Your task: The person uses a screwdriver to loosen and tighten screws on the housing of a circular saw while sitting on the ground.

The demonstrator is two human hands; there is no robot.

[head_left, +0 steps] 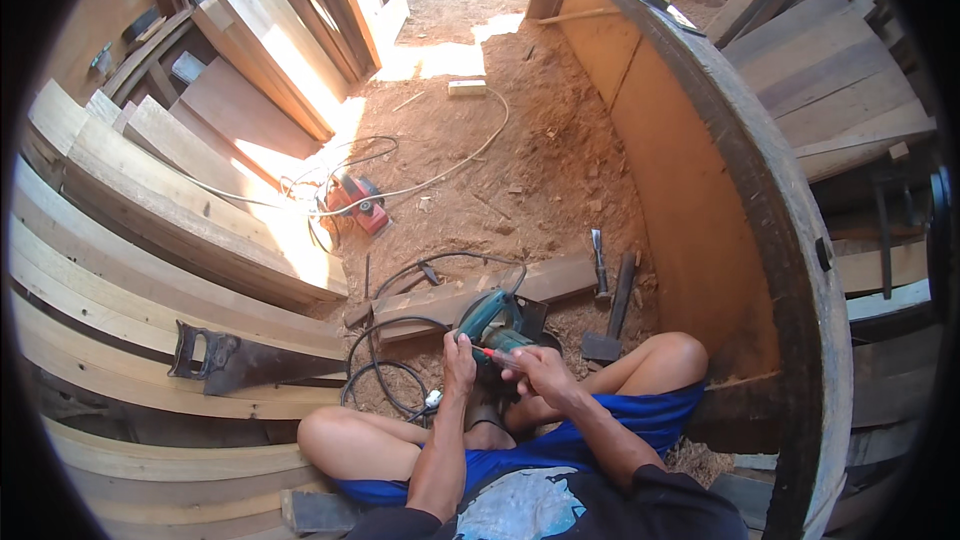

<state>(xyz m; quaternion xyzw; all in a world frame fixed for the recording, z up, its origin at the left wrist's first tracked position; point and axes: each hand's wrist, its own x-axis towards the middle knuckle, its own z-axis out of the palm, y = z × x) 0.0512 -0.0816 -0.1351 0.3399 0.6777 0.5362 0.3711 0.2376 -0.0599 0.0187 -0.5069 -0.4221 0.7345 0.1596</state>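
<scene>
In front of my crossed legs, a teal corded power tool (485, 312) stands over a plank lying on the floor. The fingers of my left hand (459, 364) are curled at its near end. My right hand (541, 374) is closed around a slim tool with a red part, which looks like a screwdriver (487, 351). It points left across the power tool toward my left fingers. Where its tip rests is hidden. The tool's black cord (374, 348) loops on the floor to the left.
A hammer (603, 346) and a chisel (600, 265) lie to the right. On the left boards rests a handsaw (250, 365). A red power tool (362, 204) sits farther off on sawdust. Stacked timber lines the left; a tall orange panel (665, 190) walls the right.
</scene>
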